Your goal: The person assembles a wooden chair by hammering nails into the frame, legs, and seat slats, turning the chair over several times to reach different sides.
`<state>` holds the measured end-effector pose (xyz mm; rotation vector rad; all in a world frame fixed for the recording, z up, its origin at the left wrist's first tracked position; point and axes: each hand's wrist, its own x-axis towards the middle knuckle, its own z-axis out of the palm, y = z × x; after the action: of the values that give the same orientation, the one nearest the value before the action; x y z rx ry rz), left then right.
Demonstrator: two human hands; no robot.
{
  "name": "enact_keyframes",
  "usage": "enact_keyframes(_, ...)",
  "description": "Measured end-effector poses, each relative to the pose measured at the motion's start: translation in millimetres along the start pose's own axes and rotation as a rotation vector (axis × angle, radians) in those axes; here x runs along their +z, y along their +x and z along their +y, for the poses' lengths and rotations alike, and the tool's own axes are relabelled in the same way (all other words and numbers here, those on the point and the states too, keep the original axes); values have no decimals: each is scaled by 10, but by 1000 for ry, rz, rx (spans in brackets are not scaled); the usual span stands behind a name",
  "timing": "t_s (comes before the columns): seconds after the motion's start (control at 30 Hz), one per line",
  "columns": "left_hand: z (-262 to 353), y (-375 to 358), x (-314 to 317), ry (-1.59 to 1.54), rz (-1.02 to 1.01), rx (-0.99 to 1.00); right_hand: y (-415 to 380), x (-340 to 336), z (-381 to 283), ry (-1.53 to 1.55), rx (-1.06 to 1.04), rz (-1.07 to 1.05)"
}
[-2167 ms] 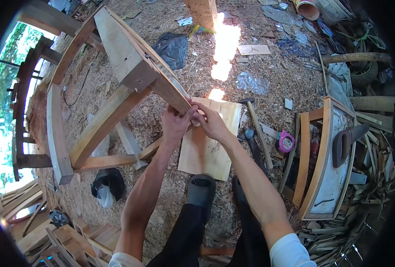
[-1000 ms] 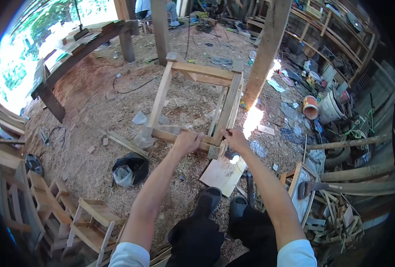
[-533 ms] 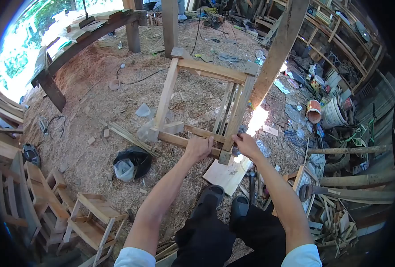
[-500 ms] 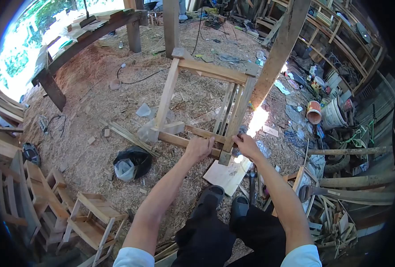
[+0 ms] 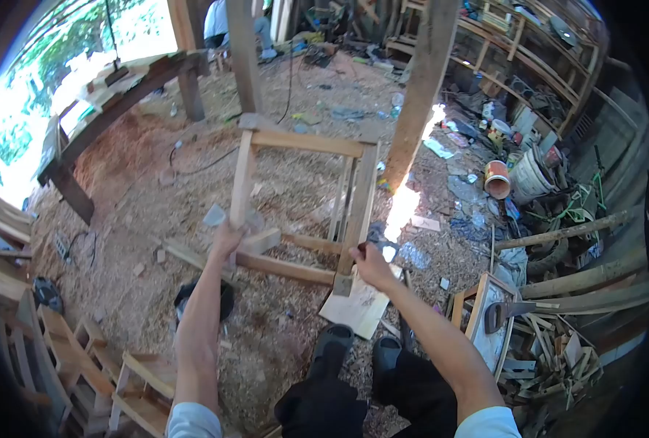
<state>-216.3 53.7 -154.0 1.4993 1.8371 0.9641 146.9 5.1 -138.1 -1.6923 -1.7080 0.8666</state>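
A pale wooden furniture frame (image 5: 310,143), with thick legs and rails and thin slats along its right side, is in front of me over the shavings-covered floor. My left hand (image 5: 227,239) is wrapped round its left post near the lower corner. At the lower right corner my right hand (image 5: 370,266) is closed against the right post, its fingertips partly hidden. Just below that corner a flat pale board (image 5: 361,306) lies on the floor by my sandals (image 5: 334,339). A dark plastic bag (image 5: 218,299) is partly covered by my left forearm.
A wooden post (image 5: 421,95) rises beyond the frame. A workbench (image 5: 120,109) stands at the far left. Small wooden furniture pieces (image 5: 145,387) are at lower left. Buckets (image 5: 532,179), a handsaw (image 5: 496,318) and scrap wood (image 5: 558,365) crowd the right. Another person (image 5: 266,33) is in the background.
My left hand has moved from the lower front rail leftwards to the left post. The view has shifted, and my right hand stays at the lower right corner.
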Motion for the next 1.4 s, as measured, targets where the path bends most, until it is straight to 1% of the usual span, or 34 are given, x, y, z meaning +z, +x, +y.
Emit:
enact_keyframes(0.03,-80,113,44,-46,-15,10,16,-3,75,11,-8,63)
enact_keyframes(0.07,66,138,76,31,-20,18,39,-57,161,131,-6,65)
enact_keyframes(0.17,614,-80,-48,238,-15,15,213,-138,303,267,-21,300)
enact_keyframes(0.2,828,-145,-90,286,0,16,184,-280,174,407,56,258)
enact_keyframes(0.23,988,-210,-158,329,22,11,212,-286,181,365,24,279)
enact_keyframes(0.27,1067,-306,-215,303,11,35,161,-256,226,317,1,296)
enact_keyframes(0.3,1166,-393,-262,285,-3,30,89,-320,130,270,-21,321)
enact_keyframes(0.33,1237,-502,-324,270,-17,19,7,-373,41,227,56,298)
enact_keyframes(0.37,1248,-636,-388,262,-35,-8,-98,-417,-16,189,49,284)
enact_keyframes(0.43,1285,-863,-401,220,26,-60,-354,-605,-330,112,46,228)
enact_keyframes(0.47,1255,-958,-421,199,60,-84,-379,-581,-309,74,44,238)
enact_keyframes(0.5,1021,-893,-429,209,-16,-75,-381,-532,-223,68,32,223)
enact_keyframes(0.53,665,-710,-400,214,-91,-61,-344,-472,-105,59,16,213)
enact_keyframes(0.57,463,-657,-392,216,-169,-49,-333,-402,-8,47,3,204)
enact_keyframes(0.6,540,-820,-406,70,-279,-89,-396,-345,-12,-30,5,258)
enact_keyframes(0.7,318,-977,-305,56,-189,-24,-387,-297,-39,-73,9,219)
enact_keyframes(0.73,295,-1116,-185,133,33,14,-357,-289,-18,-93,32,175)
enact_keyframes(0.83,229,-1181,-158,16,7,-105,-350,-300,30,-91,-40,149)
enact_keyframes(0.87,176,-1184,-129,37,4,-101,-381,-298,70,-81,-29,162)
enact_keyframes(0.93,365,-1197,-122,71,-5,-95,-400,-403,31,-74,-4,188)
enact_keyframes(1.0,879,-1347,-139,147,-8,-124,-305,-487,249,2,-16,147)
enact_keyframes(1.03,1020,-1371,-143,182,-3,-138,-255,-509,315,38,-29,125)
enact_keyframes(1.1,664,-1135,0,183,46,-56,-325,-556,222,75,13,101)
enact_keyframes(1.13,615,-1046,43,178,73,-5,-341,-610,203,91,28,99)
enact_keyframes(1.23,631,-884,16,108,-35,-160,-179,-502,495,55,55,106)
enact_keyframes(1.27,967,-1030,-70,72,-44,-162,-250,-540,401,-11,-23,200)
enact_keyframes(1.37,948,-951,16,-196,-71,-224,-187,-572,541,49,51,223)
enact_keyframes(1.4,950,-953,42,-185,-73,-220,-235,-588,520,48,21,256)
